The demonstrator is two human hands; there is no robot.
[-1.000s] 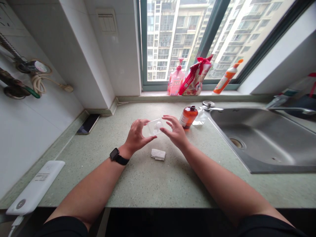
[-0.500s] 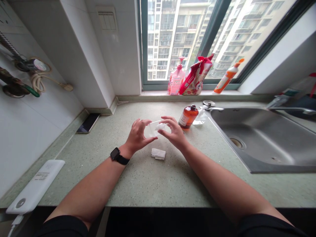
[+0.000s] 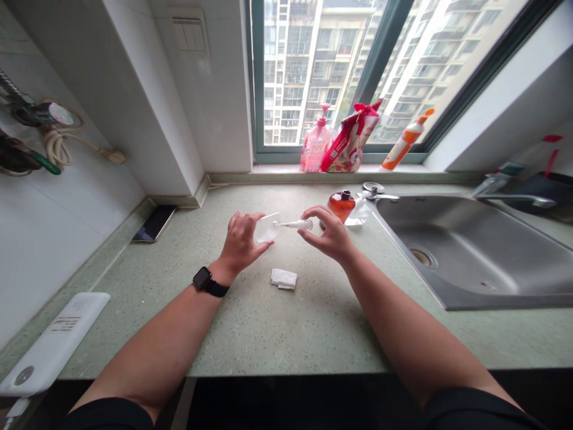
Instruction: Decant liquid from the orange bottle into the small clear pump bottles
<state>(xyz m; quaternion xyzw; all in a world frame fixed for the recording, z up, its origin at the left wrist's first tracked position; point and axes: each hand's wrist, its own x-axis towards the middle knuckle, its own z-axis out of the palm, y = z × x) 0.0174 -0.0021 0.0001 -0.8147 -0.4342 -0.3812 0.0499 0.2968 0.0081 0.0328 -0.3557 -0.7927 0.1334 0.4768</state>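
Note:
My left hand (image 3: 244, 239) is closed around a clear, see-through bottle (image 3: 267, 229), tilted on its side above the counter. Between the thumb and fingers of my right hand (image 3: 329, 234) is a white pump piece (image 3: 293, 224) with a narrow stem. Its stem points left, with the tip at the clear bottle's right end; whether the tip is still inside, I cannot tell. Just behind my right hand stands an uncapped amber bottle (image 3: 342, 206), partly covered by the fingers. A folded white tissue (image 3: 283, 279) lies on the counter in front of both hands.
A white pump dispenser (image 3: 362, 204) lies beside the amber bottle. To the right is a steel sink (image 3: 492, 251). A phone (image 3: 154, 223) and a white power bank (image 3: 58, 340) lie at left. A pink pump bottle (image 3: 316, 146), red bag (image 3: 351, 140) and orange-white bottle (image 3: 405, 143) line the sill.
My hands have moved apart, the right one going right with the white pump piece. Its narrow stem now shows between the hands. The view has shifted slightly.

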